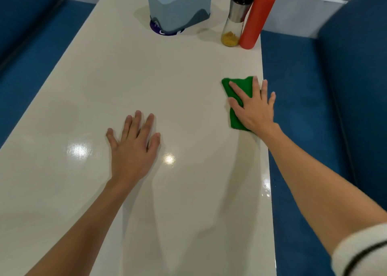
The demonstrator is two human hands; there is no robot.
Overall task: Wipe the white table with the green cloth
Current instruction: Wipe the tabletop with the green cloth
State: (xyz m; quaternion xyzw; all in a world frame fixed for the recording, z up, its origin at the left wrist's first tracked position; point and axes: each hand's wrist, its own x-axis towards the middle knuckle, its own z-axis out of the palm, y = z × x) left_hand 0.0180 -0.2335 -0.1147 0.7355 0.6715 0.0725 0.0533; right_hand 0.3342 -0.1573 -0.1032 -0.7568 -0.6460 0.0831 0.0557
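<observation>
Right hand flat, fingers spread, pressing the green cloth at the white surface right edge, nearer than the red bottle. Left hand rests open, holding nothing. Wiping looks underway; how much remains, I can't tell.

Cloth on table, right edge

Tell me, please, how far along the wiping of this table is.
Done: hard to tell; the table shines near the camera, but no wipe marks show. In hand: the right hand presses the green cloth flat near the table's right edge, while the left hand rests flat mid-table. Left: probably the far end, around the tissue box, shaker and red bottle.
</observation>
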